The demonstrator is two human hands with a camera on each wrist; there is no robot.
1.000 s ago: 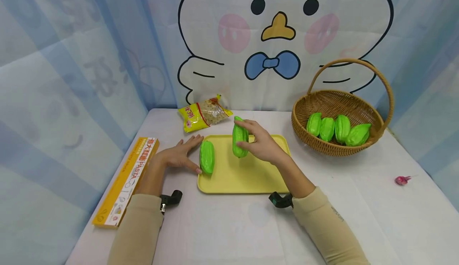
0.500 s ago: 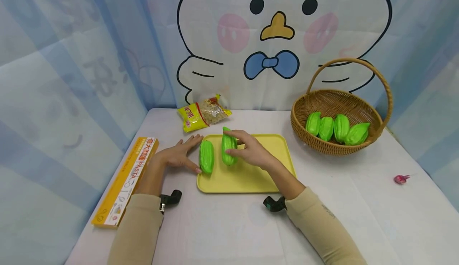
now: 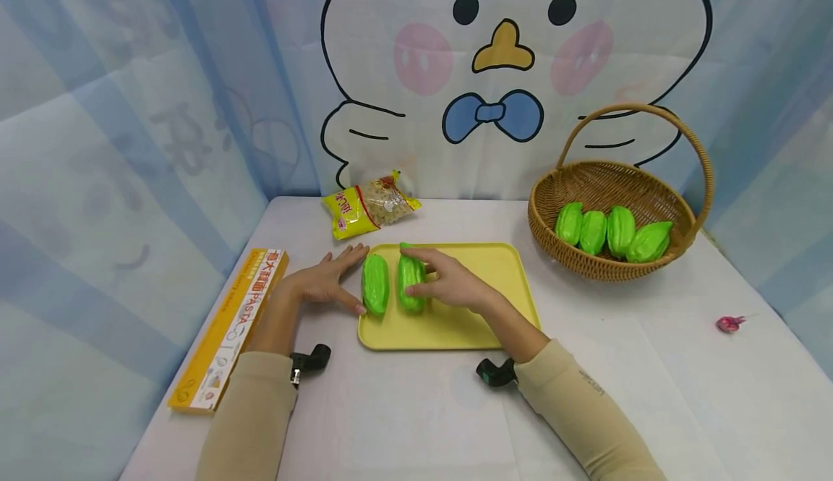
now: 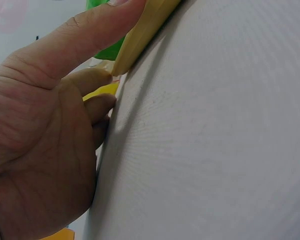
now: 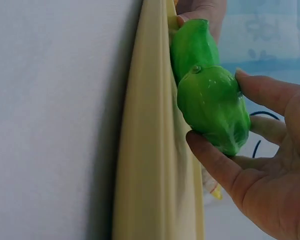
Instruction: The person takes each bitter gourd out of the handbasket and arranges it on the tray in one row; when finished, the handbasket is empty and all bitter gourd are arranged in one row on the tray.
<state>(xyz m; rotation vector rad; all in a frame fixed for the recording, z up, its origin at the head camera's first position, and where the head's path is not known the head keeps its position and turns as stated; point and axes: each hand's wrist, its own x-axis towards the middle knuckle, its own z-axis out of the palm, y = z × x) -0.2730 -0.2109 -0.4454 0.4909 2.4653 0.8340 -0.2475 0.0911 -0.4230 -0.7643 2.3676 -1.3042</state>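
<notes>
My right hand (image 3: 455, 281) grips a green ribbed star fruit (image 3: 409, 296) from its right side, low over the yellow tray (image 3: 471, 329). In the right wrist view, the thumb and fingers lie on either side of that star fruit (image 5: 210, 100). Whether it touches the tray, I cannot tell. A second star fruit (image 3: 375, 287) lies lengthwise along the tray's left edge. My left hand (image 3: 322, 283) rests beside that edge, fingers spread, with its thumb at the tray's rim in the left wrist view.
A wicker basket (image 3: 553, 239) at the back right holds several more green star fruit. Behind the tray lies a yellow snack-like bag (image 3: 371, 206). A pasta box (image 3: 228, 329) lies left of my left arm, and a small pink object (image 3: 730, 324) sits far right.
My right hand has brought its star fruit left and lower, closer to the one at the tray's left edge. My left hand has stayed in place.
</notes>
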